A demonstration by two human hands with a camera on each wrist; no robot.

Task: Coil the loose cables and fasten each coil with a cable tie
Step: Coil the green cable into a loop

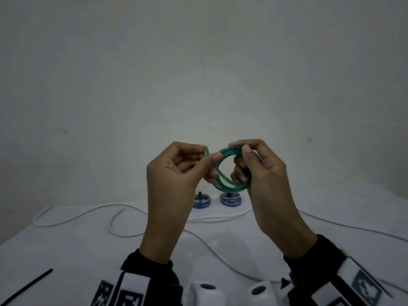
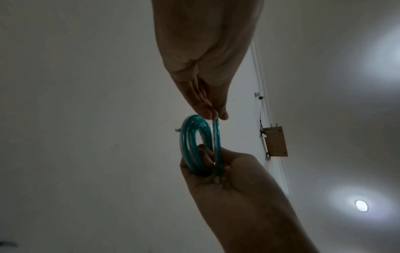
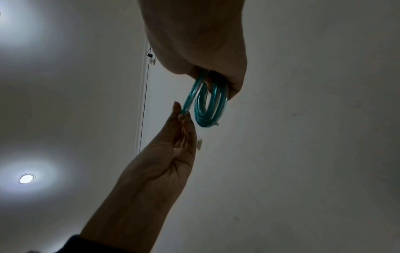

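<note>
A green translucent cable coil [image 1: 229, 171] hangs in the air above the table, held between both hands. My right hand [image 1: 249, 160] grips the coil's right side, thumb on top and fingers through the loop. My left hand [image 1: 205, 160] pinches the cable's loose end strand between thumb and forefinger at the coil's left. In the left wrist view the coil [image 2: 194, 145] stands edge-on, with the strand [image 2: 216, 137] running from my left fingertips [image 2: 214, 113] to the right hand [image 2: 216, 172]. The right wrist view shows the coil [image 3: 210, 104] under my right hand [image 3: 216, 75].
Two blue coils [image 1: 201, 201] [image 1: 230, 199] with black ties lie at the table's back. A loose white cable [image 1: 123, 217] snakes across the white table [image 1: 66, 246]. A black cable tie [image 1: 26, 286] lies at the front left.
</note>
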